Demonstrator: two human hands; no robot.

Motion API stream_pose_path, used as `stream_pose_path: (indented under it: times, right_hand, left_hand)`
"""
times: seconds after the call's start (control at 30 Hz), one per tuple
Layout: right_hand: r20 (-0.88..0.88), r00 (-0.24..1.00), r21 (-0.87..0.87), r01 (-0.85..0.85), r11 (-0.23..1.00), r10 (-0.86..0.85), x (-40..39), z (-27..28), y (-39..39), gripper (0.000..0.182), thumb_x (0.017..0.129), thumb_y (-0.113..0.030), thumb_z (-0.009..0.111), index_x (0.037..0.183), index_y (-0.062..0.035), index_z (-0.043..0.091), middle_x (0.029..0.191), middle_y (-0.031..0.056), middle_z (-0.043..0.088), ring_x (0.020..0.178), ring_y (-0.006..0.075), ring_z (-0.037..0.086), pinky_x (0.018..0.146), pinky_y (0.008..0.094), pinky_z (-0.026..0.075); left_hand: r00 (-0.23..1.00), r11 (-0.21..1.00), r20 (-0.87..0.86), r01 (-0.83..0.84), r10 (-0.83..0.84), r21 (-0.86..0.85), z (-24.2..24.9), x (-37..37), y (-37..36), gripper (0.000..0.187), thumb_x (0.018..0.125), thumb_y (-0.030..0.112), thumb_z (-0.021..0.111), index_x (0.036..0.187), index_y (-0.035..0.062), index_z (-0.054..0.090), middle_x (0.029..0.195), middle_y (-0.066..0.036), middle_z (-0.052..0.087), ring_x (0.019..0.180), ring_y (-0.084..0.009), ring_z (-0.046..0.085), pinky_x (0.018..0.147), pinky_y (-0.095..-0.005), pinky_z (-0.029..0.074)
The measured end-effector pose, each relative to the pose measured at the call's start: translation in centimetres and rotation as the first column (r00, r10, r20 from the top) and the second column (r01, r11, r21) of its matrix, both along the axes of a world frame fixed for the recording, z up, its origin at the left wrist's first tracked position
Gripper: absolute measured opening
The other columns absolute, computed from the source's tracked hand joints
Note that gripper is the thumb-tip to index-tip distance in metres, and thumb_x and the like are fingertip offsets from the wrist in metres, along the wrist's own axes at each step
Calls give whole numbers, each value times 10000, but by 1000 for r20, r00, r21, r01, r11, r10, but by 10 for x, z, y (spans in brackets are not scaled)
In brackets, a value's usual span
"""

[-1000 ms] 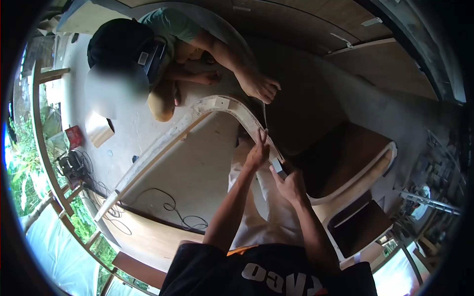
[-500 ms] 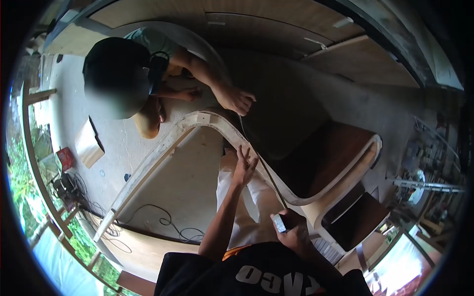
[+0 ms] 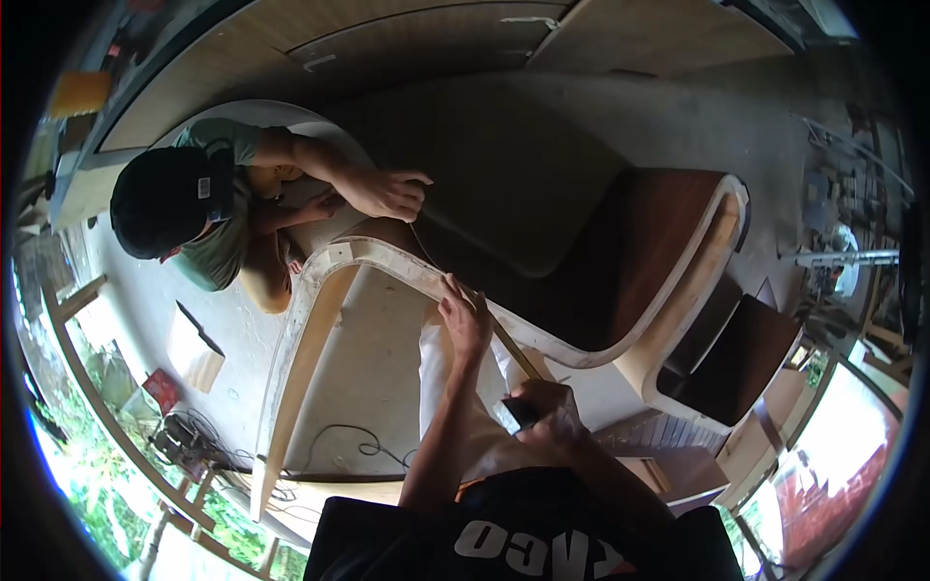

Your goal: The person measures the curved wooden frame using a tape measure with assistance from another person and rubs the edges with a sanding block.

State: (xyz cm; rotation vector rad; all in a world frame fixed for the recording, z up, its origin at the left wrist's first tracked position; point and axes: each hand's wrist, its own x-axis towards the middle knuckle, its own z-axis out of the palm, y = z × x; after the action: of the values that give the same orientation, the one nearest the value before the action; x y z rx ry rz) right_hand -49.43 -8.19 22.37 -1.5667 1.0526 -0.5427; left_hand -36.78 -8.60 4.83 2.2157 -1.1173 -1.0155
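Note:
My right hand (image 3: 554,412) is closed around a tape measure (image 3: 515,414), low in front of my shirt. Its yellowish blade (image 3: 518,354) runs up and left along the pale edge of a curved wooden frame (image 3: 407,266). At that edge, beside the blade, my left hand (image 3: 465,320) rests with fingers extended and slightly apart; whether it pinches the blade is not clear. A co-worker's hand (image 3: 392,194) is above the frame's bend, at the far end of the thin blade.
The crouching co-worker wears a dark cap (image 3: 160,203). Dark brown panelling (image 3: 639,261) lines the frame's right-hand curve. On the floor at left lie a board (image 3: 194,351), a red box (image 3: 162,389) and a machine with cables (image 3: 189,436). A black cord (image 3: 339,429) curls beneath the frame.
My view has shifted, so the co-worker and the frame's bend appear farther left. My left hand's fingers are less spread at the edge. The tape measure stays in my right hand, its case turned.

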Motion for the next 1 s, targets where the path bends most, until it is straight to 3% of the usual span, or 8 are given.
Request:
stream_pose_path:
  times: [0.07, 0.13, 0.27, 0.67, 0.7, 0.8, 0.93, 1.0]
  right_hand:
    - [-167, 983, 147, 107, 983, -82, 4, -8, 15, 264, 660, -145, 709, 855, -44, 563, 721, 82, 591, 566, 198, 594, 511, 286, 482]
    - [-246, 967, -151, 34, 988, -71, 12, -18, 6, 191, 670, -135, 694, 798, -72, 568, 694, 75, 595, 561, 218, 594, 504, 301, 484]
    - [-400, 915, -78, -86, 993, 47, 22, -38, 3, 218, 611, -176, 694, 777, -118, 566, 709, 37, 615, 658, 211, 625, 568, 333, 514]
    - [-323, 942, -162, 39, 986, -90, 45, -97, -18, 153, 638, -161, 670, 713, -132, 540, 646, 24, 589, 561, 205, 598, 485, 318, 481]
    - [-372, 926, -123, 24, 992, -69, 50, -99, -23, 152, 635, -161, 667, 711, -130, 539, 646, 28, 590, 566, 208, 600, 483, 321, 482]
    - [-361, 931, -107, 21, 994, -59, 56, -107, -13, 152, 624, -153, 657, 701, -121, 530, 641, 42, 590, 585, 224, 605, 496, 332, 484]
    - [-296, 950, -206, 38, 978, -100, 61, -121, -11, 163, 613, -149, 659, 704, -123, 526, 636, 53, 586, 598, 229, 607, 512, 328, 485]
    - [-299, 948, -216, 42, 975, -107, 63, -127, -15, 170, 632, -194, 662, 725, -124, 538, 610, 54, 574, 550, 238, 594, 493, 332, 479]
  left_hand:
    - [998, 1000, -55, -10, 10, 10, 7, 4, 1, 755, 841, 207, 573, 1354, -52, 83, 1333, -229, 371, 1138, -411, 357, 988, -426, 269]
    - [992, 994, -124, 12, 1, 106, 29, 5, -5, 789, 846, 268, 580, 1355, -54, 71, 1321, -227, 393, 1161, -416, 339, 1004, -427, 261]
    - [991, 985, -130, 39, -17, 169, 35, 10, 3, 757, 872, 312, 541, 1366, -20, 73, 1320, -210, 409, 1209, -413, 307, 1026, -415, 242]
    - [921, 914, -49, 375, -386, -153, -20, 46, 36, 675, 858, 81, 502, 1379, 12, 80, 1212, -155, 530, 1013, -299, 529, 897, -371, 413]
    - [936, 966, -242, 238, -256, -101, -8, 44, 29, 698, 842, 54, 497, 1387, 36, 60, 1246, -150, 505, 1006, -268, 525, 869, -338, 420]
    - [930, 989, -340, 149, -137, 9, -25, 54, 33, 737, 844, 81, 493, 1400, 68, 9, 1242, -99, 525, 700, -164, 504, 643, -264, 450]
    - [907, 986, -396, 167, -142, 28, -10, 57, 28, 736, 847, 108, 482, 1402, 78, 1, 1257, -72, 519, 630, -98, 429, 568, -203, 404]
    - [731, 1000, -682, 16, -3, 14, -40, 65, 37, 757, 851, 43, 530, 1411, 203, 47, 1349, -165, 380, 694, -61, 441, 594, -184, 425]
